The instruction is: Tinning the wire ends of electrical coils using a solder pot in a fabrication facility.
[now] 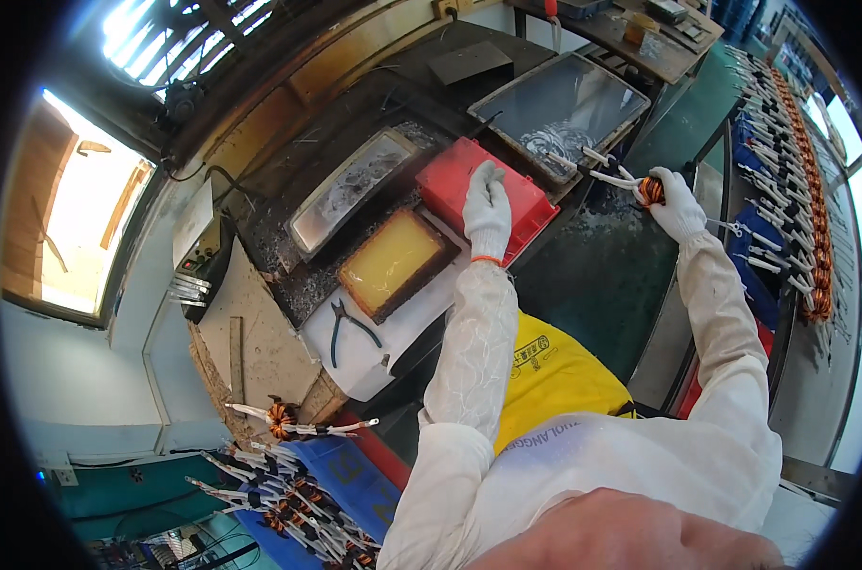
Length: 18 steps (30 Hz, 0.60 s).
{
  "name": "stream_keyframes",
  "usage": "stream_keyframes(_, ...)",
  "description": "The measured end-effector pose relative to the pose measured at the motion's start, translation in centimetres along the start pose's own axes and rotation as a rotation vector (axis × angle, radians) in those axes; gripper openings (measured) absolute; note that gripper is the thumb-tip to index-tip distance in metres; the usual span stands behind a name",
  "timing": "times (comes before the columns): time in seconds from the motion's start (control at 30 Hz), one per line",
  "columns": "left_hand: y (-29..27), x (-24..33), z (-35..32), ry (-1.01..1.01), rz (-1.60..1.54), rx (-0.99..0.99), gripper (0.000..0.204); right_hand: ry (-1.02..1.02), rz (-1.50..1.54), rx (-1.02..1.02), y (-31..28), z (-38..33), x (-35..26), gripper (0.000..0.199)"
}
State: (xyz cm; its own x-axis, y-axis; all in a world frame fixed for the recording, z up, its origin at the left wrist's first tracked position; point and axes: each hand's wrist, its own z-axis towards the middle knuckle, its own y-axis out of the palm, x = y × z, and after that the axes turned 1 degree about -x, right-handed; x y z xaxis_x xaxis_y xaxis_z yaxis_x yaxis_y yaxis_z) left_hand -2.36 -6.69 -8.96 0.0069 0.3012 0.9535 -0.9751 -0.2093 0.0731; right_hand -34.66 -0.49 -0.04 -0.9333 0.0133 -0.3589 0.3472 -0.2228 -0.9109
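My right hand [679, 206], in a white glove, is closed on a copper-wound toroidal coil [651, 192]. White-sleeved leads [609, 176] with metal terminals stick out from the coil to the left, over the near edge of a tray of cloudy liquid [571, 106]. My left hand [488, 206], also gloved, is over the right part of a red box [447, 182]. Its fingers are stretched out and I see nothing held in them; whether they touch the box I cannot tell.
Left of the red box are a pan of silvery metal [350, 190] and a tray with a yellow block [393, 261]. Pliers [352, 330] lie nearby. Coils fill a blue crate [341, 475] at lower left; rows of coils [799, 190] line a rack at right.
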Motion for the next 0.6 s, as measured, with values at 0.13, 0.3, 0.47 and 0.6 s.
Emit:
stream_keyframes(0.13, 0.6, 0.8, -0.3, -0.008, 0.003, -0.031, 0.033, -0.022, 0.003, 0.03, -1.5, -1.1, 1.1, 0.045)
stream_keyframes(0.3, -0.3, 0.0, 0.0, -0.009, -0.03, -0.058, 0.034, -0.026, -0.053, 0.0, -4.8, -4.2, 0.9, 0.046)
stream_keyframes(0.47, 0.3, 0.9, -0.2, -0.033, -0.07, -0.07, 0.034, 0.096, -0.091, -0.037, -9.0, -9.4, 1.5, 0.044)
stream_keyframes(0.6, -0.3, 0.2, 0.2, -0.027, -0.099, -0.083, 0.035, 0.105, -0.206, -0.132, -12.0, -12.7, 2.8, 0.047)
